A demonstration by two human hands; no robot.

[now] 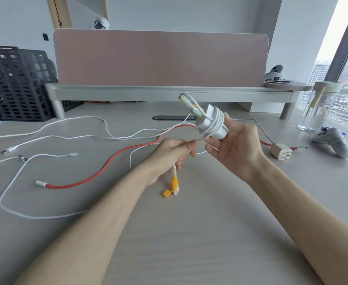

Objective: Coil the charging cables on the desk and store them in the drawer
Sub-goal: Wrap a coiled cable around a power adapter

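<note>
My right hand holds a white charger block above the desk, with a white cable wound around it in several turns. My left hand pinches the loose end of that cable, and its orange-tipped connector dangles below my fingers. On the desk lie a red cable, a looping white cable and other white cables. A beige wall plug with a grey cord sits to the right. No drawer is in view.
A pink divider stands on a grey monitor shelf at the back. A black mesh organiser is at the left. A glass jar and a white game controller sit at the right by the window.
</note>
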